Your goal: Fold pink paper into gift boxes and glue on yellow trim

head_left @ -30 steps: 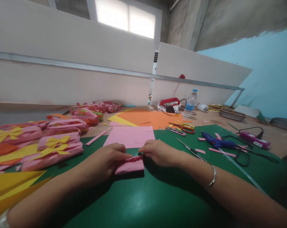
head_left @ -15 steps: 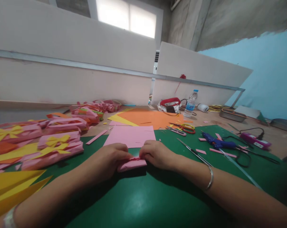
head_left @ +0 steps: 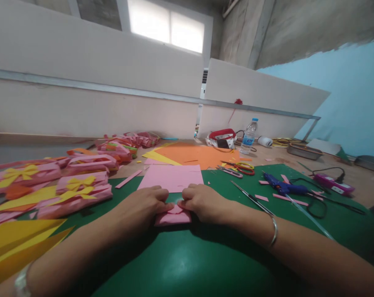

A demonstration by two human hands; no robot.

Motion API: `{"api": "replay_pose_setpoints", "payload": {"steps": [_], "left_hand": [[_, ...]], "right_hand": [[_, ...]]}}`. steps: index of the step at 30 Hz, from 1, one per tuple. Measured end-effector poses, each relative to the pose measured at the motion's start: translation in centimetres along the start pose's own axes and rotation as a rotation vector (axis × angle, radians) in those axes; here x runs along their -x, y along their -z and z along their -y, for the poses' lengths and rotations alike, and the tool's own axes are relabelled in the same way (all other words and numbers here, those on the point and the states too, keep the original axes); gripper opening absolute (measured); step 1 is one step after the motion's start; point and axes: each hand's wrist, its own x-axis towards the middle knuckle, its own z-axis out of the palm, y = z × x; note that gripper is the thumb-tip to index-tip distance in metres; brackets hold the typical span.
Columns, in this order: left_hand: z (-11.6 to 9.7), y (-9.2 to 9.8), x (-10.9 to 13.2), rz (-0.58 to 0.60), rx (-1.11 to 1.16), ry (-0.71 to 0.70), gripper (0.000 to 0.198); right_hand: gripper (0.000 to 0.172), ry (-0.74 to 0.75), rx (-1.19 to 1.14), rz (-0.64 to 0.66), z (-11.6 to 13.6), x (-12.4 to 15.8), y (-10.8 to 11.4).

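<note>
A small folded piece of pink paper (head_left: 173, 218) lies on the green mat (head_left: 174, 260) in front of me. My left hand (head_left: 148, 206) pinches its left side, the thumb on the upper fold. From the other side my right hand (head_left: 202, 202) grips the right end with thumb and bent fingers. The fold between my thumbs stands a little raised; its far side is partly hidden by my fingers. Just behind my hands lies a flat pink sheet (head_left: 171, 177).
Pink paper bags with yellow bows (head_left: 78, 183) are piled on the left, yellow paper (head_left: 16, 243) nearer. Orange sheets (head_left: 199, 154) lie behind. To the right are scissors (head_left: 244, 166), a utility knife (head_left: 232, 171), a blue glue gun (head_left: 284, 185), pink strips (head_left: 290, 199) and a water bottle (head_left: 249, 138).
My thumbs have shifted on the folded pink paper, and its upper flap now shows wider between them. Both hands stay at nearly the same place.
</note>
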Motion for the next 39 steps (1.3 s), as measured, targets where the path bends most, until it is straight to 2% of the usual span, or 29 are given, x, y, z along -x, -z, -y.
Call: {"api": "replay_pose_setpoints", "payload": {"steps": [2,5,10,15,18,23,29,32,35,37,39], "left_hand": [[0.1,0.0,0.1,0.024,-0.109,-0.019,0.030],[0.0,0.2,0.3,0.067,-0.215,-0.028,0.031],[0.0,1.0,0.9,0.083,-0.174,0.135,0.029],[0.4,1.7,0.8,-0.021,-0.052,0.365,0.031],[-0.2,1.4,0.6,-0.083,0.096,0.463,0.036],[-1.5,0.8,0.8,-0.010,0.290,0.456,0.063],[-1.2,0.0,0.2,-0.172,0.360,0.474,0.062],[-1.4,0.0,-0.1,-0.184,0.543,0.508,0.073],[-1.7,0.1,-0.3,-0.105,0.879,0.547,0.087],[-1.8,0.0,-0.4,-0.065,1.062,0.516,0.088],[-1.7,-0.2,-0.4,-0.095,1.199,0.471,0.091]], "right_hand": [[0.028,-0.024,0.059,0.027,0.4,-0.3,0.2],[0.027,-0.037,0.090,0.050,0.9,-0.4,0.5],[0.019,-0.033,0.098,0.037,0.7,0.2,0.6],[0.019,-0.082,-0.102,-0.002,-0.1,0.5,0.7],[0.018,-0.155,-0.163,-0.038,-0.2,0.1,0.3],[0.011,-0.291,-0.382,-0.163,0.1,-0.5,-0.3],[0.014,-0.448,-0.510,-0.303,0.4,-0.6,0.9],[0.014,-0.512,-0.663,-0.348,0.5,-0.6,1.6],[0.011,-0.584,-0.865,-0.399,0.4,-0.5,1.8],[0.011,-0.617,-0.934,-0.407,0.4,-0.5,1.8],[0.010,-0.642,-0.984,-0.408,0.4,-0.5,1.8]]}}
